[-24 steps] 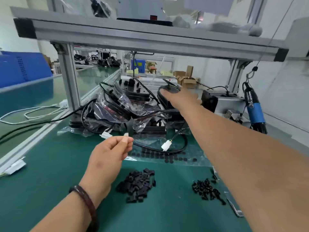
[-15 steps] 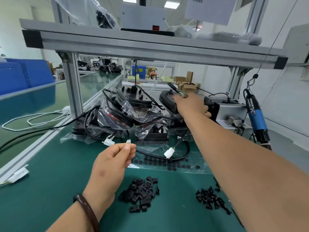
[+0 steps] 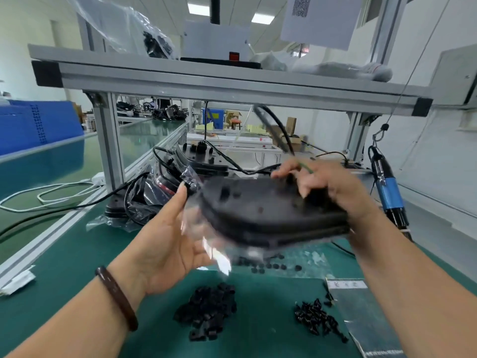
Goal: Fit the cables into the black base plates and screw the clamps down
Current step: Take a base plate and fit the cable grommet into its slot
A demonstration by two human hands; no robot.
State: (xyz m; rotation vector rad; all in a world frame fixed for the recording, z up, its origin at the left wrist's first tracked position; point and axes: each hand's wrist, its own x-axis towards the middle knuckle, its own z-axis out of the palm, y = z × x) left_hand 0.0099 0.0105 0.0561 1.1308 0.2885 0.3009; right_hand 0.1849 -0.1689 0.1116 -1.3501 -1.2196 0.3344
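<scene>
Pulled from the stack point(image 3: 154, 195), black base plate point(image 3: 271, 215) rests in the right hand point(image 3: 335, 195), fingers point(image 3: 307, 184) curled round it; left hand point(image 3: 165, 239) spread alongside; clamps point(image 3: 206, 313), screws point(image 3: 317, 319) unused.

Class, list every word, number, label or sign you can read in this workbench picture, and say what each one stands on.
No text reads clearly.
QR code on the hanging white sheet: a code only, no words legible.
White strip on the clear bag: marks too blurred to read.
Black base plate, blue screwdriver: no lettering visible.
</scene>
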